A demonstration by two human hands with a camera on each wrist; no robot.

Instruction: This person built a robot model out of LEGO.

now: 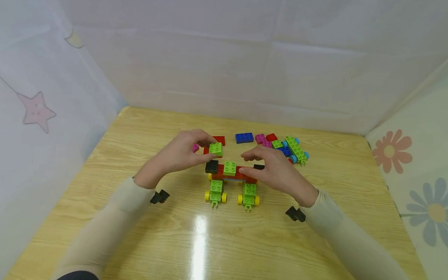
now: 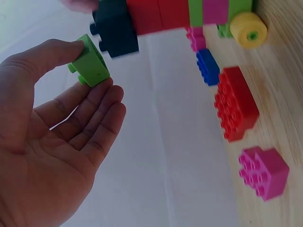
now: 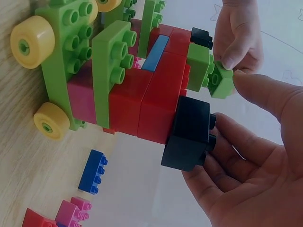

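Note:
My left hand [image 1: 182,153] pinches a small lime-green brick [image 1: 216,149] between thumb and fingertips, just above the built vehicle. In the left wrist view that green brick [image 2: 90,64] is tilted, its hollow underside partly visible. The vehicle has red bricks [image 3: 161,94] on top, a black brick [image 1: 212,166] at the left end, another black brick [image 3: 187,135] at the right end, and a lime-green brick [image 1: 229,168] in the middle. My right hand [image 1: 278,170] is over the right end, fingers loosely bent beside the black brick; whether they touch it is unclear.
Two green wheeled bases [image 1: 216,191] with yellow wheels face me under the vehicle. Beyond it lie a blue brick [image 1: 244,138], red bricks [image 2: 236,104] and a pink brick [image 2: 265,172]. A green base with blue wheels [image 1: 295,150] sits among loose bricks at right.

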